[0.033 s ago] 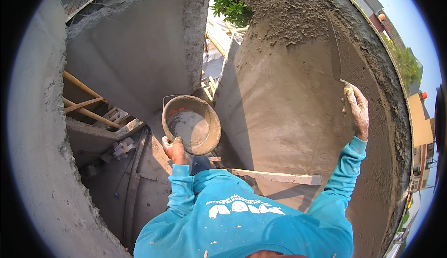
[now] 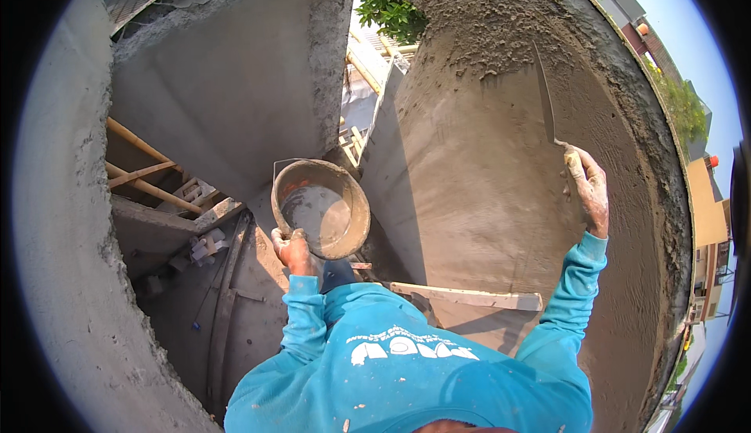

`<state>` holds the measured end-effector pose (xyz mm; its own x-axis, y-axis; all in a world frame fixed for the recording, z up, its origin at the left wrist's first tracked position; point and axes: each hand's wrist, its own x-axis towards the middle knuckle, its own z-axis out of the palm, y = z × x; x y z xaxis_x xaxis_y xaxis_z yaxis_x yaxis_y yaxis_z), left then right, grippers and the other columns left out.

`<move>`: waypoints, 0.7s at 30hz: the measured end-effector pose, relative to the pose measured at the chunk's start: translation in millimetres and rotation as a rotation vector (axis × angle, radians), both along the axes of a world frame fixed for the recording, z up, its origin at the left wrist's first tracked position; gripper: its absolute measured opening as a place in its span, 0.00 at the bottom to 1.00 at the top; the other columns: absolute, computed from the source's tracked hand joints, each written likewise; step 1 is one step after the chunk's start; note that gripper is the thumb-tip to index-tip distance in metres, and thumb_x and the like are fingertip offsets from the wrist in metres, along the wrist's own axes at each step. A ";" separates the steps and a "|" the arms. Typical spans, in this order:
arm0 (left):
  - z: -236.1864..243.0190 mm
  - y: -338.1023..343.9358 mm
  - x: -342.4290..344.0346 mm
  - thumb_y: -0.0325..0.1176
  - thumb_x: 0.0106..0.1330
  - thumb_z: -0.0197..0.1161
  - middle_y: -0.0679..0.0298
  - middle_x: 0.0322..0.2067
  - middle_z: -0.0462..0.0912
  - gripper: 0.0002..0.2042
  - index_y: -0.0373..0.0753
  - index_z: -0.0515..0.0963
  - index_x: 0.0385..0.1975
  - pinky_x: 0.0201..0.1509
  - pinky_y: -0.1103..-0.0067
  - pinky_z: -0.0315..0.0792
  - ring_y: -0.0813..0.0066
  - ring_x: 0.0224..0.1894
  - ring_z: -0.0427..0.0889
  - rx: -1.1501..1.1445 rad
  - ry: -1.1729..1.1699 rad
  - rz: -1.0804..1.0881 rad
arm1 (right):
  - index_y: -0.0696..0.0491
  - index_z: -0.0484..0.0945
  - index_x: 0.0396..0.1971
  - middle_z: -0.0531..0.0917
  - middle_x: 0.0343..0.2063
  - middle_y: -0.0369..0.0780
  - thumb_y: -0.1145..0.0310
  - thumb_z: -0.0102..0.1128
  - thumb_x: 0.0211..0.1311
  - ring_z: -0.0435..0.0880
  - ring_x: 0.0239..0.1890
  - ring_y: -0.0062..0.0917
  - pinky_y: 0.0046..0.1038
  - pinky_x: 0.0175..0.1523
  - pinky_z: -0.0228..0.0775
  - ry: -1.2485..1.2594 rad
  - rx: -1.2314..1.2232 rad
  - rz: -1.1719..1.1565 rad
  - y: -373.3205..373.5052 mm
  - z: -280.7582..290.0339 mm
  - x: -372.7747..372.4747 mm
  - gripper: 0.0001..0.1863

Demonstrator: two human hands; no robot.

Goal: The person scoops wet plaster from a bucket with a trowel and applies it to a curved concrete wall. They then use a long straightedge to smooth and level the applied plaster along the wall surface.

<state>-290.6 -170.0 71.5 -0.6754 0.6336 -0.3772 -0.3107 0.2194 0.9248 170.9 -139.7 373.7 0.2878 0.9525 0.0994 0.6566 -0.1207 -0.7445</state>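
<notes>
My left hand point(image 2: 294, 251) grips the near rim of a round, mortar-crusted bucket point(image 2: 361, 212), its wire handle standing at the left side. Grey wet mortar point(image 2: 314, 208) lies in the bottom of the bucket. Over on the right, my right hand point(image 2: 588, 189) is closed round the handle of a plastering trowel point(image 2: 545, 97). The long thin blade is seen nearly edge-on against the wall, pointing away from me. Smooth, damp plaster point(image 2: 477, 175) covers the wall around and below it, while rough mortar point(image 2: 501, 10) shows beyond the tip.
A wooden plank point(image 2: 469, 296) crosses low in front of me. Bamboo poles point(image 2: 152, 190) and broken blocks point(image 2: 207, 247) lie down to the left. A grey concrete panel point(image 2: 227, 81) stands beyond the bucket, and a rough wall edge point(image 2: 74, 222) runs along my left.
My right hand and the trowel have shifted a little to the left across the wall, and the blade has tilted slightly. The left hand and bucket stay almost where they were.
</notes>
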 end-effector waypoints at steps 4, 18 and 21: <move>-38.3 10.6 -10.8 0.14 0.54 0.60 0.68 0.36 0.73 0.19 0.36 0.71 0.45 0.40 0.81 0.68 0.79 0.35 0.71 0.008 -0.010 -0.022 | 0.50 0.81 0.48 0.85 0.38 0.45 0.62 0.59 0.64 0.86 0.41 0.37 0.36 0.46 0.75 -0.321 -0.090 0.093 53.3 -117.2 -12.6 0.15; -43.8 -13.6 -45.1 0.12 0.54 0.56 0.60 0.41 0.78 0.21 0.32 0.69 0.49 0.47 0.76 0.74 0.71 0.39 0.77 -0.082 -0.145 0.140 | 0.41 0.79 0.48 0.85 0.41 0.43 0.51 0.56 0.66 0.82 0.46 0.45 0.46 0.49 0.74 -0.575 0.061 -0.011 188.4 -176.1 -6.5 0.16; -45.1 -15.3 -51.4 0.14 0.51 0.54 0.61 0.39 0.77 0.16 0.35 0.68 0.40 0.44 0.76 0.73 0.73 0.36 0.75 -0.105 -0.075 0.153 | 0.44 0.80 0.48 0.85 0.44 0.41 0.55 0.59 0.66 0.83 0.47 0.42 0.39 0.50 0.75 -0.640 0.117 -0.037 156.6 -128.2 6.0 0.15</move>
